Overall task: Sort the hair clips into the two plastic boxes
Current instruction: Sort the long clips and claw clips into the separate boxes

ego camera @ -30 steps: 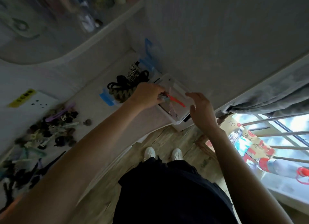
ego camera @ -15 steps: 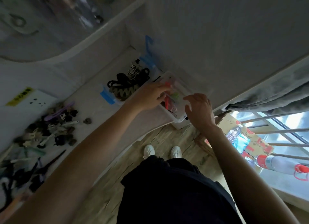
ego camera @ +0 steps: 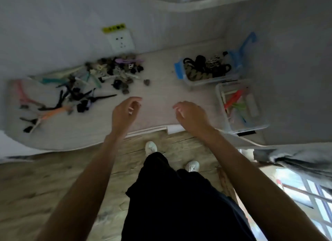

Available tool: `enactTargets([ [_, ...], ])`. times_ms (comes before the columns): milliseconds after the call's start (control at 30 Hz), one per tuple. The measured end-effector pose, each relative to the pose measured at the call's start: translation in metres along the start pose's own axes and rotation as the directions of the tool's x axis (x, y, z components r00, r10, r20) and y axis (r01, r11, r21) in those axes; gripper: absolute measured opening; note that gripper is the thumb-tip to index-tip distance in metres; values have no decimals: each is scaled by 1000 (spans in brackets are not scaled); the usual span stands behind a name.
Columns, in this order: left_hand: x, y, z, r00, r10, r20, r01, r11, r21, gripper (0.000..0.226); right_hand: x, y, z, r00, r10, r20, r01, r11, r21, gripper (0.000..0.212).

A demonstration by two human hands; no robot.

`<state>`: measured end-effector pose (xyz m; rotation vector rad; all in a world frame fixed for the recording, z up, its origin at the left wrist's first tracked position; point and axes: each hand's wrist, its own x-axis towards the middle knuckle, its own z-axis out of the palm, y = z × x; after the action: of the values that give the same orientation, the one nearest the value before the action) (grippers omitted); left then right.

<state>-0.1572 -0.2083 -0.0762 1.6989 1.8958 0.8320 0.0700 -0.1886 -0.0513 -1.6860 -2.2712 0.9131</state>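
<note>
A loose pile of hair clips (ego camera: pixel 75 91) lies on the left of the pale table (ego camera: pixel 161 97): dark claw clips at the back, long coloured clips in front. At the right stand two clear plastic boxes. The far box (ego camera: pixel 206 70) holds dark claw clips and hair ties. The near box (ego camera: pixel 240 107) holds long red, green and blue clips. My left hand (ego camera: pixel 124 113) and my right hand (ego camera: pixel 192 115) hover over the table's middle, fingers loosely curled, holding nothing.
A white wall socket (ego camera: pixel 121 40) with a yellow label sits on the wall behind the pile. The table's front edge (ego camera: pixel 149 130) runs just under my wrists. Wooden floor and my shoes are below. A grey curtain (ego camera: pixel 296 160) and a window are at the lower right.
My left hand let go of the red clip in the near box. Both hands drew back from the boxes to the table's middle, and the view swung left onto the pile.
</note>
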Motion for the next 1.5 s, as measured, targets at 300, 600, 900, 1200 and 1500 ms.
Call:
enactTargets([
  [300,49,-108,-60,993,-85,84,37,886,463,40,131,-65,51,994,-105,25,106,991,-77,36],
  [600,88,-136,-67,943,-16,332,-215,732,646,22,209,-92,85,997,-47,-66,26,957,-287,35],
  [900,149,-117,-67,993,0,115,-22,980,196,24,189,-90,87,987,87,-135,-123,949,-291,42],
  [1200,164,-117,-49,950,-77,302,-53,915,401,40,262,-96,50,986,-120,-115,83,955,-285,23],
  [1500,114,-136,-77,976,-39,214,-40,935,352,29,267,-81,62,998,-65,24,69,951,-301,26],
])
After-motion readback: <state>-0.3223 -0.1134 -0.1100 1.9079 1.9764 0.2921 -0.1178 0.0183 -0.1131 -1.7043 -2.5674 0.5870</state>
